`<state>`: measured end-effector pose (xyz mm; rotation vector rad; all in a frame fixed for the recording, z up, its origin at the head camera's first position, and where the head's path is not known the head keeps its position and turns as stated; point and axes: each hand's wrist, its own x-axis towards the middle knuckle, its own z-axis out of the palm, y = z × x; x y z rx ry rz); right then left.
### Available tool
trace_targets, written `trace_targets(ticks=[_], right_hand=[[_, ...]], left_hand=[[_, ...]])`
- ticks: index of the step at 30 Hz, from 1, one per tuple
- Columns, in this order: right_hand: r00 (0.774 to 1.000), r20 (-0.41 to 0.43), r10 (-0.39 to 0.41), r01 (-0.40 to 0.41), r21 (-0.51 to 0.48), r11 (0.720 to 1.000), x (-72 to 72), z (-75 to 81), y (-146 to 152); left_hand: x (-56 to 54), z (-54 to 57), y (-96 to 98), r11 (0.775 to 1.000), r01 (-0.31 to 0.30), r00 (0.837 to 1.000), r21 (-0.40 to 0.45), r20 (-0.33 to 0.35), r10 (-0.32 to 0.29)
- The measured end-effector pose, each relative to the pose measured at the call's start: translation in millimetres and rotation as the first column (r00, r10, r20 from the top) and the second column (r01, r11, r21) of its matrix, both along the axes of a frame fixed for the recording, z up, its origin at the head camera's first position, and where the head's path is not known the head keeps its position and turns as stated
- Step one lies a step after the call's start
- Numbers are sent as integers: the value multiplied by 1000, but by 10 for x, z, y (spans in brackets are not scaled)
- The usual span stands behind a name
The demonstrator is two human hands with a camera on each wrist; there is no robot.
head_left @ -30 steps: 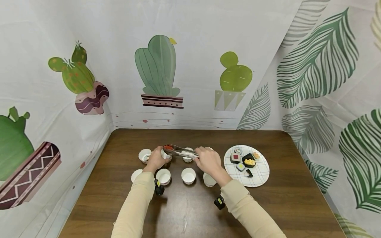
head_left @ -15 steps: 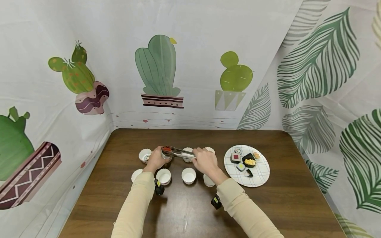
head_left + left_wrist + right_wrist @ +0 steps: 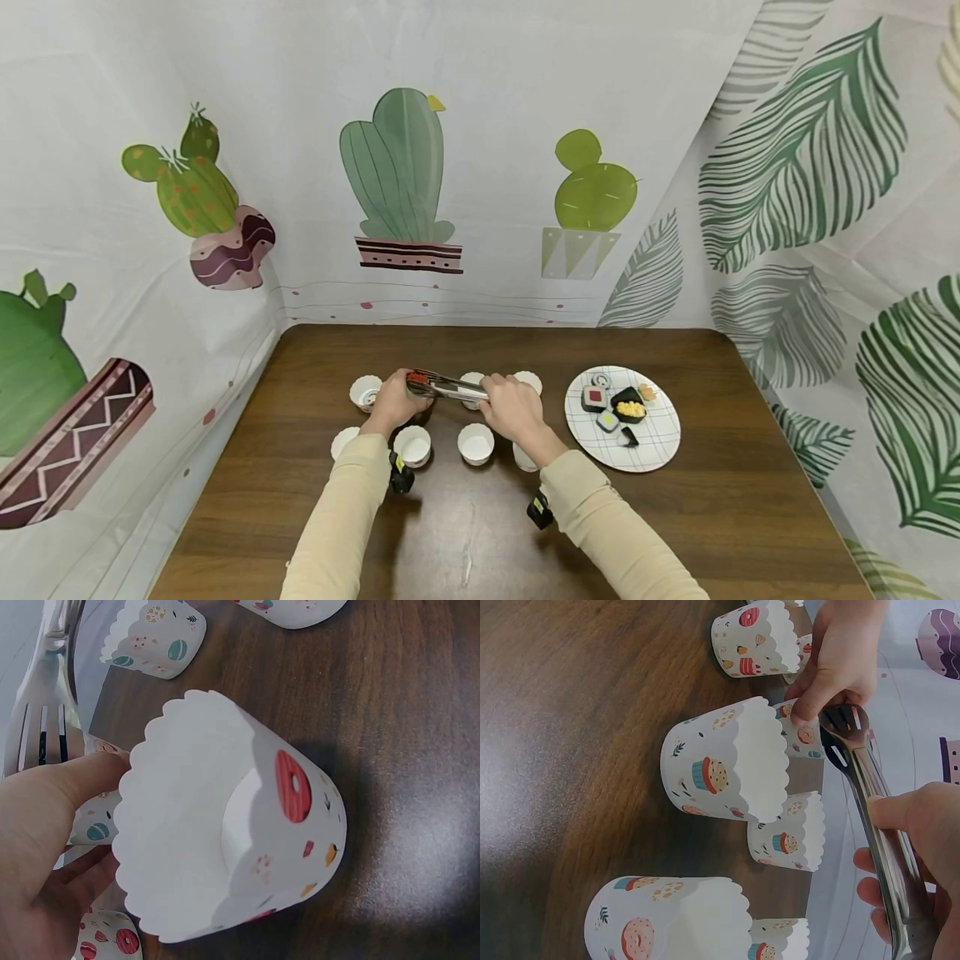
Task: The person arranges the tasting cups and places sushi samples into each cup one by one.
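My left hand (image 3: 396,403) grips a patterned paper baking cup (image 3: 804,735) in the back row, with the thumb on its side. My right hand (image 3: 513,407) holds metal tongs (image 3: 459,387), fingers round the arms. The slotted tong heads (image 3: 844,729) are right at the mouth of that cup. A small red piece (image 3: 417,378) shows at the tong heads in the head view; its kind is hidden by the metal. In front of the left hand stands another baking cup (image 3: 232,825), white inside, with a red doughnut print.
More paper baking cups (image 3: 476,444) stand in two rows on the brown wooden table (image 3: 480,533). At the right lies a white checked plate (image 3: 652,450) with several sushi pieces (image 3: 628,409). The back-left cup (image 3: 366,392) holds a small piece. A printed cloth (image 3: 495,167) hangs behind.
My right hand has moved a little to the left, and the tong heads with the red piece have come down at the held cup. The left hand has stayed in place.
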<state>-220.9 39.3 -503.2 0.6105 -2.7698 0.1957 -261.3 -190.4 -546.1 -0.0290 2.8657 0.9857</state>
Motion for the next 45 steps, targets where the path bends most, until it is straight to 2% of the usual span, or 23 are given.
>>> trace_targets(ticks=[10, 23, 27, 28, 31, 39, 45], right_hand=[[1000, -14, -7, 7, -23, 1000, 2, -14, 15], [999, -4, -32, 31, -27, 999, 42, 38, 55], [999, -11, -40, 39, -44, 998, 53, 46, 80], [999, -14, -40, 40, -48, 998, 56, 46, 88], [999, -9, -43, 43, -52, 998, 60, 53, 113], [999, -1, -39, 39, -70, 997, 77, 81, 173], [999, -22, -45, 43, -77, 996, 109, 95, 236]], left_hand=[[-3, -34, -7, 999, 25, 997, -27, -70, -27], [0, -31, -14, 999, 32, 997, -31, -66, -34], [2, -33, -17, 999, 31, 996, -13, -83, -32], [-1, -45, -21, 999, 36, 993, -25, -110, -38], [-10, -45, -30, 998, 39, 992, -39, -118, -43], [-7, -8, -12, 999, 27, 997, -45, -69, -30], [6, 6, -5, 998, 20, 998, -52, -61, -23]])
